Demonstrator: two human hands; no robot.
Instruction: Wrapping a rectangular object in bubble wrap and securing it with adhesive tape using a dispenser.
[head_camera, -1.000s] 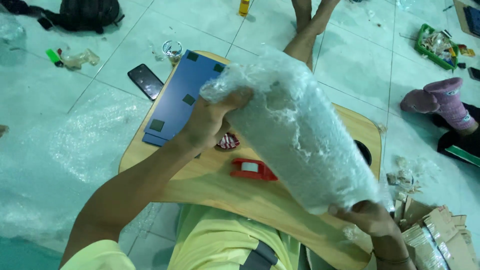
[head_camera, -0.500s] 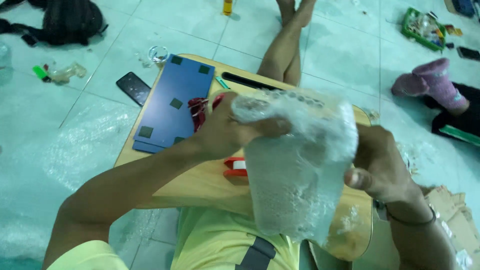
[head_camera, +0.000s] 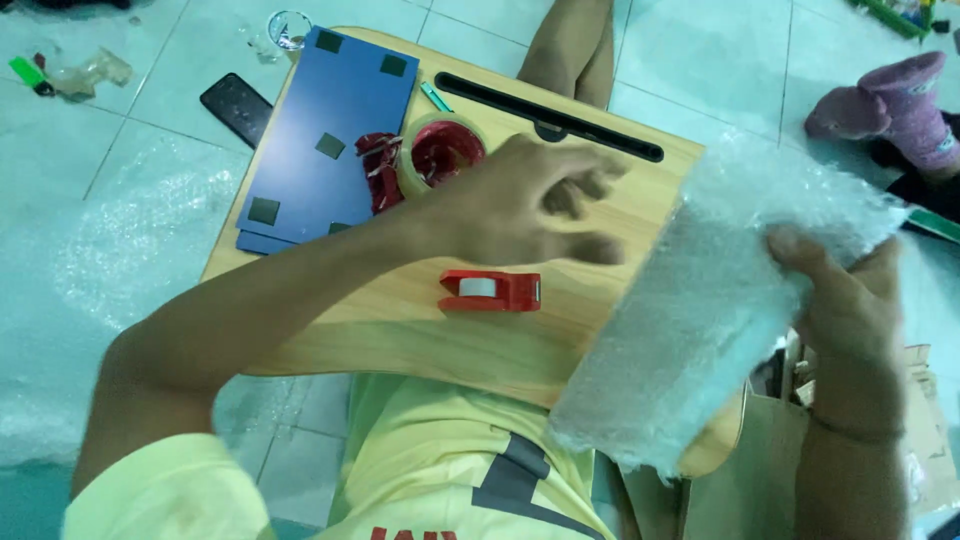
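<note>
My right hand (head_camera: 850, 300) grips a parcel wrapped in bubble wrap (head_camera: 700, 310), held tilted over the right end of a wooden lap table (head_camera: 420, 340). My left hand (head_camera: 520, 205) hovers open above the table's middle, fingers spread, holding nothing. Just below it lies a small red tape dispenser (head_camera: 490, 290). A larger red dispenser with a roll of clear tape (head_camera: 430, 155) sits just left of that hand. A blue board with dark square pads (head_camera: 330, 130) rests on the table's left part.
A black phone (head_camera: 235, 108) lies on the tiled floor at the left, near a sheet of bubble wrap (head_camera: 130, 240). A pink slipper boot (head_camera: 900, 100) is at the far right. Cardboard (head_camera: 930, 430) sits at the lower right. My bare leg (head_camera: 570, 50) extends beyond the table.
My left hand has let go of the wrapped parcel and moved left over the table. The right hand has swung the parcel to the right. The camera has tipped down.
</note>
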